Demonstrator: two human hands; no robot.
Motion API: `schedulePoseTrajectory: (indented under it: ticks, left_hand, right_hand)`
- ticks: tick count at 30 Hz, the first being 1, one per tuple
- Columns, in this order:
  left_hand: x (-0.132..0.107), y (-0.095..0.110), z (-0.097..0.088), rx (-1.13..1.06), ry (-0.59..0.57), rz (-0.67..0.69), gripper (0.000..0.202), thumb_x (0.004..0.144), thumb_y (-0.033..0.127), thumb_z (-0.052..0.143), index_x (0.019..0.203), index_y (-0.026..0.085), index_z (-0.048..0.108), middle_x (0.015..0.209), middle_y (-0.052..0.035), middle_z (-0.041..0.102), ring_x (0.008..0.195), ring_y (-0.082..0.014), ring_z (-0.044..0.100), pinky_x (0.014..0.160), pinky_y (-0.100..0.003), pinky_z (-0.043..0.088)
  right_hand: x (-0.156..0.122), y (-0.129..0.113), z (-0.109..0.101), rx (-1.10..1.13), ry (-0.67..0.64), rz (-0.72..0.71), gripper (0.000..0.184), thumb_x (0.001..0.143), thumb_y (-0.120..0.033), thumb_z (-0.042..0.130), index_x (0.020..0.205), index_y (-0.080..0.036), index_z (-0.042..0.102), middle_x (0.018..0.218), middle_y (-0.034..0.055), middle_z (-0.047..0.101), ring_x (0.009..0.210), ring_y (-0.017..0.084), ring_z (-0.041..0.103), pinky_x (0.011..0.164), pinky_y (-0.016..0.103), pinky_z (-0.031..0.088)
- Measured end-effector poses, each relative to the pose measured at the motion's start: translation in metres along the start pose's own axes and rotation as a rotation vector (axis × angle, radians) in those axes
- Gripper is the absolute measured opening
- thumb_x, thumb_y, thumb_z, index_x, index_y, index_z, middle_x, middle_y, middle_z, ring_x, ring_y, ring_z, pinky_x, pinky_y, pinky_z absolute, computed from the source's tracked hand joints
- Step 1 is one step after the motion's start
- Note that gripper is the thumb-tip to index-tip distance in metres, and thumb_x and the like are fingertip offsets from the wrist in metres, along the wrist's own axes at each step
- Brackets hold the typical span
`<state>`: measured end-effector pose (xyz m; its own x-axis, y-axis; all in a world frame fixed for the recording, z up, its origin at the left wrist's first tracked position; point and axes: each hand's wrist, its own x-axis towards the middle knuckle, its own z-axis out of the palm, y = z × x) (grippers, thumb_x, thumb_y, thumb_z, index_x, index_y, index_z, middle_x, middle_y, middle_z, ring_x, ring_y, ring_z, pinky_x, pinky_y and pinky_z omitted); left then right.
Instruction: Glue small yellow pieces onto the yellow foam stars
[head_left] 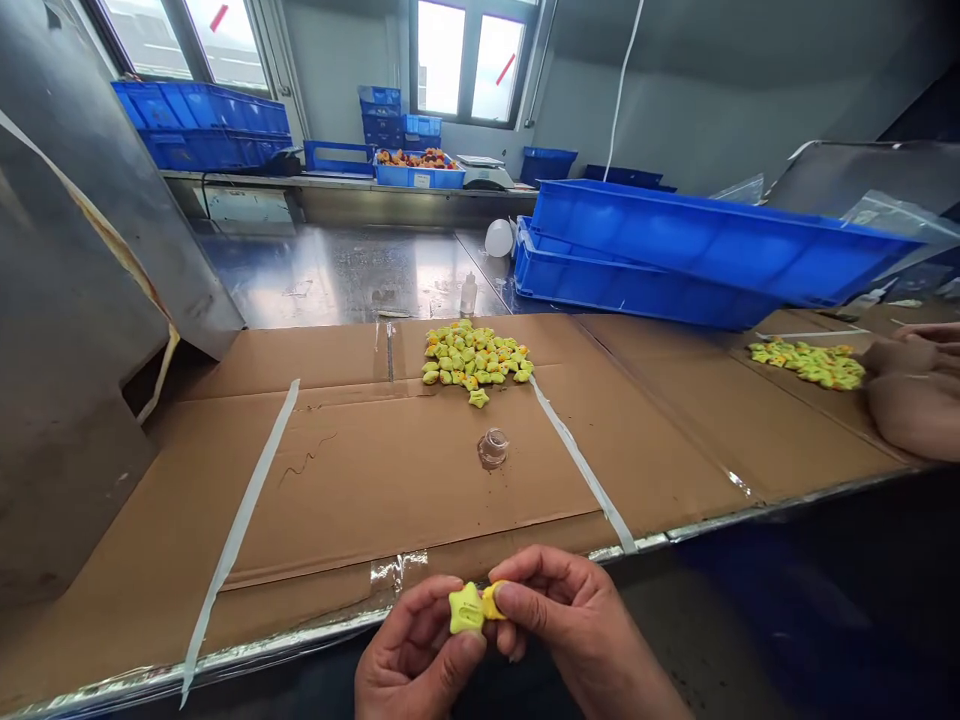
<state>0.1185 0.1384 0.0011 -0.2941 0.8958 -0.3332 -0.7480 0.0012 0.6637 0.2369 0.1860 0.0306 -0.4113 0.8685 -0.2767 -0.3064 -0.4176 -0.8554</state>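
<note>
Just in front of the table's edge, my left hand (416, 650) pinches a small yellow-green star (466, 609) between thumb and fingers. A slot-like mark shows on the star's face. My right hand (562, 620) grips a smaller orange-yellow piece (492, 601) against the star's right side; its exact shape is partly hidden by the thumb. Beyond my hands, a little transparent cup (493, 449) stands on the cardboard. Farther back lies a pile of similar yellow-green stars (476, 352), some with orange bits, and a single star (478, 398) sits at its front.
Brown cardboard (360, 480) with white tape strips covers the table. Large stacked blue crates (645, 270) stand at the back right. A metal housing (67, 300) rises on the left. At far right, another person's arm (915, 395) rests beside a second star pile (810, 363).
</note>
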Motion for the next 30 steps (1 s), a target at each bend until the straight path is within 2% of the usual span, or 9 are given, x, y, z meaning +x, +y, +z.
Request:
schedulePoseTrajectory:
  ticks: [5, 9, 16, 22, 24, 27, 30]
  left_hand:
    - [0.007, 0.003, 0.001, -0.013, 0.049, -0.028, 0.029, 0.045, 0.015, 0.089, 0.070, 0.019, 0.076, 0.081, -0.0099, 0.079, 0.058, -0.0175, 0.071, 0.054, -0.019, 0.056]
    - [0.009, 0.004, 0.002, -0.028, 0.069, -0.026, 0.032, 0.043, 0.014, 0.090, 0.072, 0.019, 0.077, 0.074, -0.0091, 0.079, 0.054, -0.0151, 0.070, 0.055, -0.018, 0.057]
    - [0.008, 0.013, 0.002, -0.052, 0.079, -0.114, 0.030, 0.047, 0.020, 0.089, 0.076, 0.017, 0.078, 0.089, -0.0100, 0.079, 0.067, -0.0206, 0.074, 0.061, -0.019, 0.059]
    - [0.008, 0.016, 0.001, -0.086, 0.061, -0.149, 0.029, 0.044, 0.016, 0.090, 0.069, 0.020, 0.077, 0.084, -0.0073, 0.079, 0.065, -0.0209, 0.074, 0.058, -0.017, 0.059]
    - [0.009, 0.015, -0.001, -0.105, 0.048, -0.147, 0.028, 0.044, 0.014, 0.090, 0.068, 0.021, 0.077, 0.083, -0.0065, 0.080, 0.064, -0.0194, 0.074, 0.059, -0.017, 0.058]
    - [0.009, 0.010, -0.004, -0.118, 0.035, -0.123, 0.036, 0.043, 0.013, 0.090, 0.076, 0.023, 0.078, 0.082, -0.0059, 0.080, 0.066, -0.0190, 0.074, 0.061, -0.018, 0.058]
    - [0.007, 0.005, -0.006, -0.075, 0.027, -0.039, 0.039, 0.042, 0.015, 0.090, 0.079, 0.020, 0.078, 0.083, -0.0053, 0.079, 0.066, -0.0183, 0.073, 0.063, -0.019, 0.058]
  right_hand:
    - [0.003, -0.003, -0.002, 0.008, 0.004, 0.004, 0.026, 0.072, -0.032, 0.082, 0.078, -0.011, 0.068, 0.065, 0.0058, 0.068, 0.056, 0.011, 0.058, 0.056, 0.017, 0.046]
    - [0.005, -0.006, -0.003, -0.028, 0.048, -0.016, 0.024, 0.072, -0.031, 0.083, 0.079, -0.012, 0.069, 0.062, 0.0027, 0.066, 0.056, 0.010, 0.058, 0.055, 0.017, 0.045]
    - [0.007, -0.011, -0.005, -0.071, 0.047, -0.047, 0.023, 0.074, -0.030, 0.082, 0.081, -0.012, 0.070, 0.060, 0.0022, 0.066, 0.057, 0.010, 0.059, 0.057, 0.016, 0.046]
    - [0.005, -0.011, -0.001, -0.084, -0.007, -0.062, 0.022, 0.076, -0.030, 0.080, 0.083, -0.012, 0.069, 0.070, 0.0064, 0.070, 0.059, 0.011, 0.060, 0.058, 0.018, 0.048]
    - [0.004, -0.010, 0.001, -0.085, -0.018, -0.060, 0.022, 0.077, -0.030, 0.079, 0.081, -0.012, 0.069, 0.071, 0.0067, 0.070, 0.058, 0.011, 0.060, 0.058, 0.018, 0.048]
    - [0.004, -0.009, 0.003, -0.084, -0.017, -0.058, 0.022, 0.077, -0.030, 0.080, 0.080, -0.011, 0.069, 0.065, 0.0049, 0.068, 0.057, 0.010, 0.059, 0.058, 0.017, 0.048]
    - [0.005, -0.008, 0.003, -0.083, -0.026, -0.049, 0.022, 0.077, -0.030, 0.080, 0.081, -0.012, 0.069, 0.062, 0.0037, 0.067, 0.057, 0.010, 0.059, 0.058, 0.017, 0.048]
